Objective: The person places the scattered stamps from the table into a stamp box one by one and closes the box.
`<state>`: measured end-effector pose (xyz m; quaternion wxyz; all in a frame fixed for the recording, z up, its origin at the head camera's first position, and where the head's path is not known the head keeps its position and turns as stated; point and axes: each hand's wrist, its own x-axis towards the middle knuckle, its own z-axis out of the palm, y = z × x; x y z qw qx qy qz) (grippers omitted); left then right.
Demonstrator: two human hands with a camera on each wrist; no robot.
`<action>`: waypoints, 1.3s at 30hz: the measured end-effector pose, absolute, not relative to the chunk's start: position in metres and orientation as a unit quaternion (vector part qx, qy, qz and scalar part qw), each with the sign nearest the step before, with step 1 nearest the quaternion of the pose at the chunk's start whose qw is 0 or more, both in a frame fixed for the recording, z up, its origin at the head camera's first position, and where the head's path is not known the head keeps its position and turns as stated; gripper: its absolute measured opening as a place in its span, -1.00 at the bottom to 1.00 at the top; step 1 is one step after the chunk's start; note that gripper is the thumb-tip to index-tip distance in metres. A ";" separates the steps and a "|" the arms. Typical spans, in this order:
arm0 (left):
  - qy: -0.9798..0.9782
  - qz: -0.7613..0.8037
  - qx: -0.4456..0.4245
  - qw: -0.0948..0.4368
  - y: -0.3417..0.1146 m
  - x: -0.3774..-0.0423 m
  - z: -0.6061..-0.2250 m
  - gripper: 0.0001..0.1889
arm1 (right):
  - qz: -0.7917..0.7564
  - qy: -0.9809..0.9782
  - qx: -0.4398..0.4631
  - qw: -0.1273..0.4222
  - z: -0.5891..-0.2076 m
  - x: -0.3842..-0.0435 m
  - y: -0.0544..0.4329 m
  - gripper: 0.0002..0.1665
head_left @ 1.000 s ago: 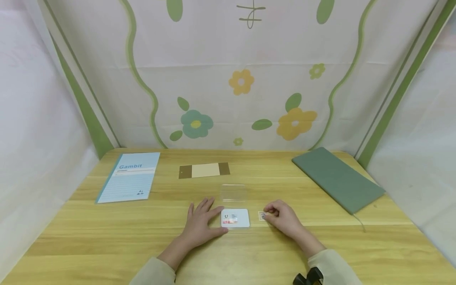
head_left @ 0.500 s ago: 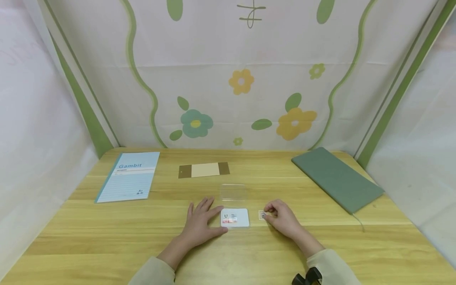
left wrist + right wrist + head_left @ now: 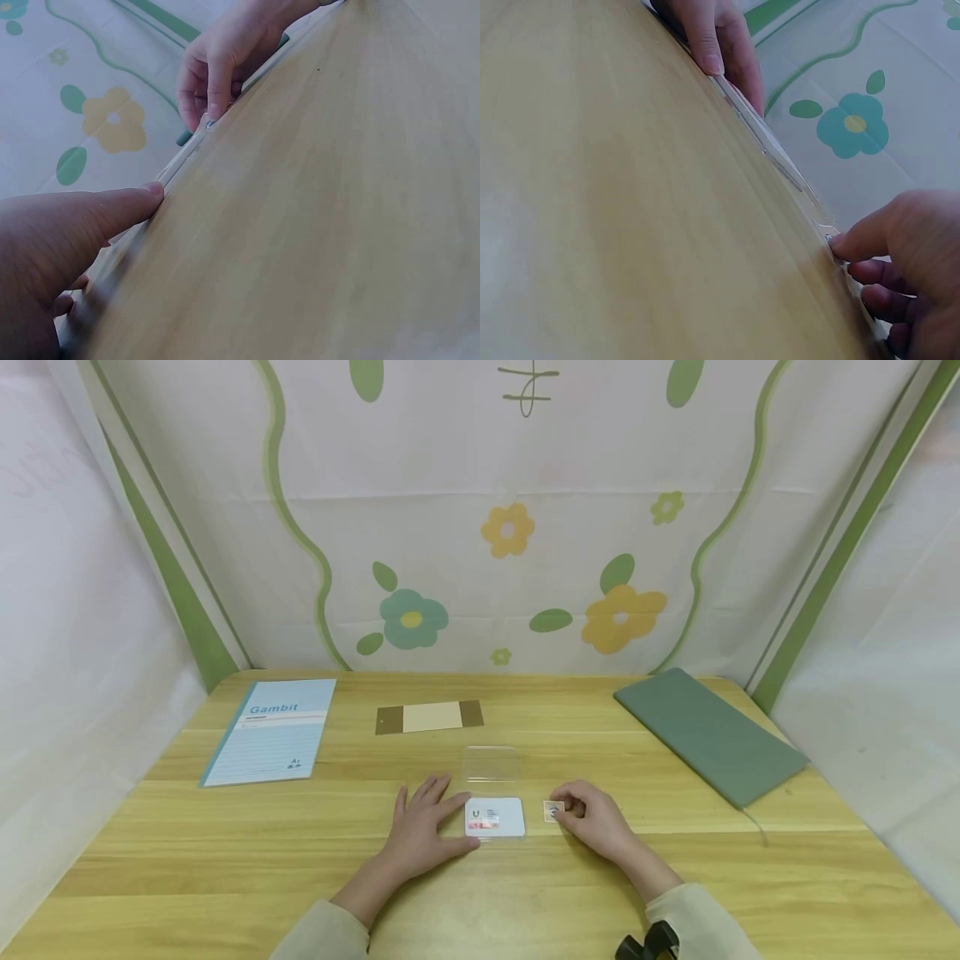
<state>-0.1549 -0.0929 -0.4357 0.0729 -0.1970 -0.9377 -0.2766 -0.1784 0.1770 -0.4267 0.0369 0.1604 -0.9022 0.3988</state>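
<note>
In the head view a flat case with a white card (image 3: 502, 817) lies on the table, its left part bearing a logo and a red-toned print. My left hand (image 3: 422, 839) has its thumb and index finger spread straight, their tips at the near and far left corners of that card case. Just to the right, a small square picture with a pale border (image 3: 550, 812) lies under the fingertips of my right hand (image 3: 594, 822). Thumb and index finger pinch at its right side, covering part of it; the right wrist view shows the thumb (image 3: 855, 236) at the piece.
A clear plastic cover (image 3: 491, 764) lies just beyond the card. Farther back is a brown-and-cream card strip (image 3: 431, 717). A light blue notebook (image 3: 270, 731) is at the left, a dark green notebook (image 3: 708, 739) at the right. A flowered curtain (image 3: 450, 460) stands behind the table.
My right index fingertip has shifted slightly left along the far edge of the small square picture. The left hand and the card case stay where they were.
</note>
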 end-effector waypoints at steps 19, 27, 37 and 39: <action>-0.938 -0.277 -0.196 0.071 -0.093 -0.154 -0.434 -0.33 | 0.509 -0.853 0.115 0.018 -0.411 -0.187 0.156 -0.86; -0.940 -0.271 -0.195 0.071 -0.092 -0.153 -0.431 -0.34 | 0.535 -0.831 0.151 -0.029 -0.417 -0.183 0.134 -0.86; -0.941 -0.268 -0.195 0.067 -0.092 -0.153 -0.431 -0.34 | 0.509 -0.844 0.168 -0.024 -0.419 -0.178 0.128 -0.88; -0.941 -0.267 -0.196 0.069 -0.092 -0.153 -0.432 -0.34 | 0.500 -0.848 0.172 -0.022 -0.423 -0.179 0.128 -0.89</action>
